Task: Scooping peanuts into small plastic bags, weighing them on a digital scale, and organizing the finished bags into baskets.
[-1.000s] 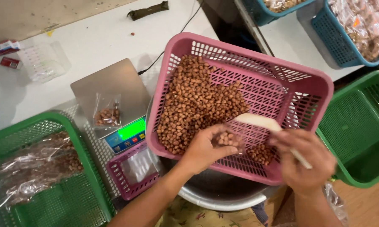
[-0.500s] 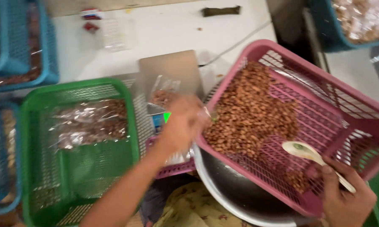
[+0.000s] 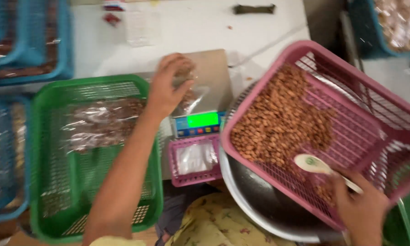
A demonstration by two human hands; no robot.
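The left hand (image 3: 166, 89) is closing its grip, fingers bunched downward, over a small clear bag (image 3: 191, 98) of nuts sitting on the steel pan of a weighing scale (image 3: 209, 68); whether the fingertips are pinching nuts or the bag's mouth cannot be told through the blur. The right hand (image 3: 362, 207) is gripping the handle of a pale plastic spoon (image 3: 312, 164), fingers wrapped shut around it, with the bowl of the spoon lying on the nuts.

The white desk (image 3: 191, 27) is carrying everything. Near its right edge the big pink basket (image 3: 350, 77) is sitting tilted on a metal bowl (image 3: 255, 200), and the heap of peanuts (image 3: 277, 123) is filling the basket's left half. Toward the left edge the green basket (image 3: 54, 91) is holding sealed clear packets (image 3: 100, 120) of nuts, and blue baskets (image 3: 13, 50) are standing just beyond it at the left edge. Another blue basket (image 3: 396, 27) is sitting at the far right corner.

The scale is standing between the green and pink baskets, its green display (image 3: 202, 120) glowing toward the near edge. Just in front of it a small pink tray (image 3: 196, 159) is holding empty clear bags. A dark strip (image 3: 254, 8) is lying at the far edge.
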